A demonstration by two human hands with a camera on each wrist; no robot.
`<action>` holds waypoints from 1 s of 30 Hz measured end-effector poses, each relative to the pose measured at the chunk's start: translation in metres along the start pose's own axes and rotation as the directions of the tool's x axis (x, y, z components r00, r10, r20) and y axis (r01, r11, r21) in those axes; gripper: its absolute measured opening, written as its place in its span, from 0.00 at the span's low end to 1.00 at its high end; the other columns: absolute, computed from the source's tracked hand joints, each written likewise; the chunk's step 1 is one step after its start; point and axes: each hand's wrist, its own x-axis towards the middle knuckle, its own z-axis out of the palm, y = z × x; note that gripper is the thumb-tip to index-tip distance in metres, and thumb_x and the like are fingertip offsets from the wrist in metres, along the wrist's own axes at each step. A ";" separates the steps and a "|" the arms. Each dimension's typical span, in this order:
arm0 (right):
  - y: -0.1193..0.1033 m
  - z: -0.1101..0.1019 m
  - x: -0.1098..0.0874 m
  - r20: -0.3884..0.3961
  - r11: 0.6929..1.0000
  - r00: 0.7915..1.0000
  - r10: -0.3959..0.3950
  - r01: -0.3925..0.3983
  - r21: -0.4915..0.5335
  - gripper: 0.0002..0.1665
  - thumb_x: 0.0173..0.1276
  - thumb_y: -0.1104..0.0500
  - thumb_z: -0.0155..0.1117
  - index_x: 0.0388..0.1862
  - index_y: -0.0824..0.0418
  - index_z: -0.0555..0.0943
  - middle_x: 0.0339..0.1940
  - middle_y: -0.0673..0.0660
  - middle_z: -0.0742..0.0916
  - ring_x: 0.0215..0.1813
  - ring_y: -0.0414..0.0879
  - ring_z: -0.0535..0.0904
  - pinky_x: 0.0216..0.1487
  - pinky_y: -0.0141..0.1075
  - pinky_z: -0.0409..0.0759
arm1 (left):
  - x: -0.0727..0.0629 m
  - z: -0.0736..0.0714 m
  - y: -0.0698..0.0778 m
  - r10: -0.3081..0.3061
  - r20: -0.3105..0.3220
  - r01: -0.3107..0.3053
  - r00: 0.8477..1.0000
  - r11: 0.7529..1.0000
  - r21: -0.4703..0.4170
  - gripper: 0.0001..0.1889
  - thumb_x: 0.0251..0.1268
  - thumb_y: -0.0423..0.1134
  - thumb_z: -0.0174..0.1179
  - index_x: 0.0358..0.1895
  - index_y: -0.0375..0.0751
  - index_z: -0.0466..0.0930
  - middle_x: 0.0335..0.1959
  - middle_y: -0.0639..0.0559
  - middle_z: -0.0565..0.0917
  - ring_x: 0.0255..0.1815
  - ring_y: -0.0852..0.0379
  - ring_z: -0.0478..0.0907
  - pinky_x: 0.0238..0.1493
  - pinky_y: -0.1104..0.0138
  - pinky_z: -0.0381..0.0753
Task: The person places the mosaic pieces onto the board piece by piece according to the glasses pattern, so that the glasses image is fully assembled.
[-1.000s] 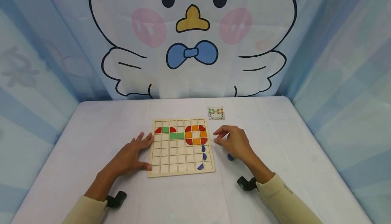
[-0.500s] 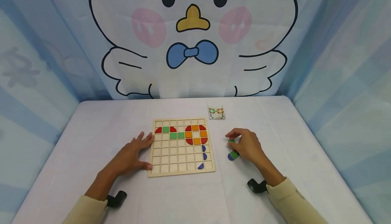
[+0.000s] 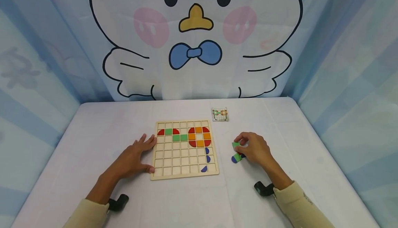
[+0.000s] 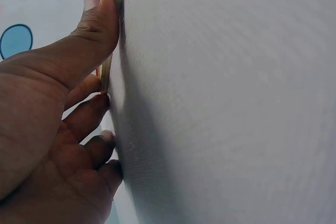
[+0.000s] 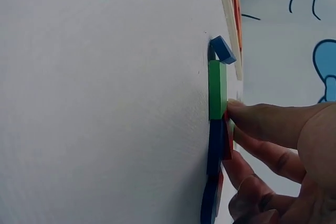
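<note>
A wooden grid board [image 3: 181, 153] lies on the table, with red, green, orange and blue pieces in some of its squares. My left hand [image 3: 133, 159] rests at the board's left edge, fingers spread, thumb on the near corner. To the right of the board, my right hand [image 3: 253, 148] has its thumb and index finger over a small pile of loose pieces. Among them are a green square [image 3: 236, 145], a blue rounded piece [image 3: 234, 159] and, in the right wrist view, a red piece [image 5: 228, 140] beside the thumb tip. Whether the fingers pinch one is unclear.
A small printed pattern card [image 3: 220, 114] lies beyond the board's upper right corner. The white tablecloth [image 3: 124, 124] meets a curtain [image 3: 199, 79] with a cartoon bird at the back.
My right hand has moved right, from beside the board's edge to the loose pieces, uncovering the green ones. In the last half second it shifted slightly further right. The left hand stays put.
</note>
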 end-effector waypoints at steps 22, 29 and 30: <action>-0.043 0.018 0.000 -0.077 0.976 0.989 -0.129 0.140 0.165 0.08 0.64 0.60 0.82 0.34 0.50 0.88 0.32 0.48 0.89 0.33 0.47 0.74 0.36 0.37 0.72 | 0.000 0.000 -0.002 -0.008 0.005 0.008 1.000 1.000 -0.003 0.62 0.45 0.53 0.85 0.85 0.47 0.58 0.87 0.44 0.57 0.87 0.25 0.47 0.80 0.28 0.55; -0.070 0.025 0.000 -0.071 0.955 0.981 -0.180 0.191 0.225 0.08 0.62 0.59 0.83 0.33 0.49 0.89 0.32 0.46 0.90 0.33 0.47 0.74 0.34 0.36 0.71 | 0.001 0.000 -0.002 -0.004 0.002 0.004 1.000 1.000 0.002 0.62 0.45 0.53 0.85 0.85 0.47 0.58 0.87 0.44 0.58 0.87 0.26 0.48 0.80 0.28 0.55; -0.073 0.026 0.001 -0.068 0.953 0.980 -0.187 0.198 0.231 0.08 0.62 0.59 0.83 0.33 0.49 0.89 0.32 0.46 0.90 0.33 0.47 0.74 0.35 0.35 0.71 | 0.001 0.000 -0.002 -0.005 0.002 0.005 1.000 1.000 0.001 0.62 0.45 0.53 0.85 0.85 0.47 0.58 0.87 0.44 0.57 0.87 0.26 0.48 0.80 0.28 0.54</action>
